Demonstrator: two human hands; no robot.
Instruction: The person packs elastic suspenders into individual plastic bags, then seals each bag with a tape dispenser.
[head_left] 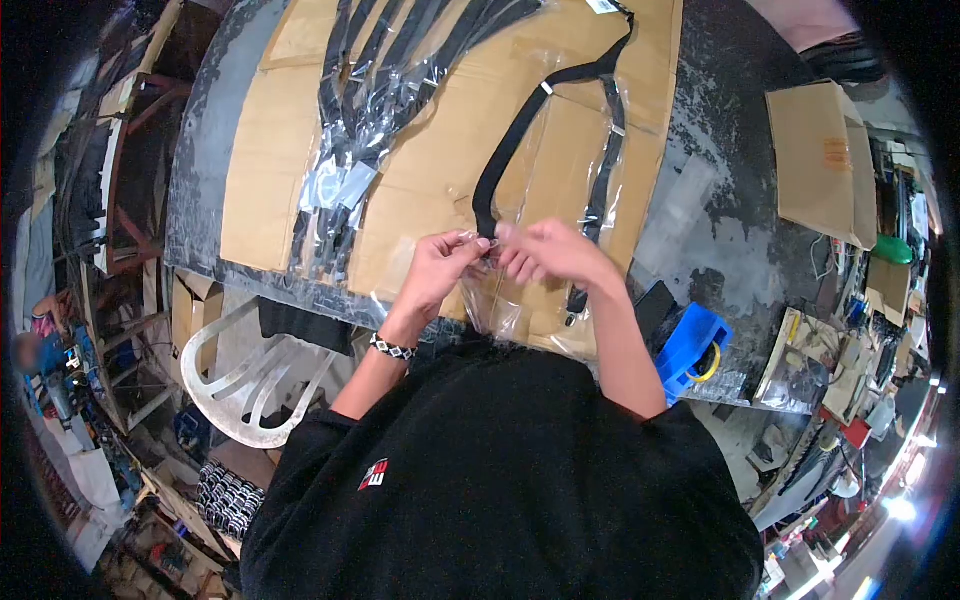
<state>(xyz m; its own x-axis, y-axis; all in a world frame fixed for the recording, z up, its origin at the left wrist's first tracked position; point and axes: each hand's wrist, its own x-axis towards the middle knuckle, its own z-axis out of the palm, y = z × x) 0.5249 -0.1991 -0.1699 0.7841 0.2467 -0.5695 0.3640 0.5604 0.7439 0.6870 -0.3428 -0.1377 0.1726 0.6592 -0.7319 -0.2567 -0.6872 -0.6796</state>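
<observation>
A pair of black suspenders (515,135) lies in a Y shape on flattened cardboard (420,200), with clear plastic bag (505,310) film around its straps. My left hand (440,270) is closed in a pinch at the lower end of the left strap, where plastic film also gathers. Close beside it, my right hand (555,255) has its fingers curled in toward the same strap end; its fingertips are slightly blurred, and what they grip is hidden. The other strap runs down behind my right wrist to a dark clip (572,318).
Several bagged black suspenders (350,140) lie at left on the cardboard. At the worn table's (690,220) right front edge are a blue tape dispenser (693,345) and a dark flat object (655,308). A cardboard box (822,160) stands right; a white plastic chair (240,380) is at left.
</observation>
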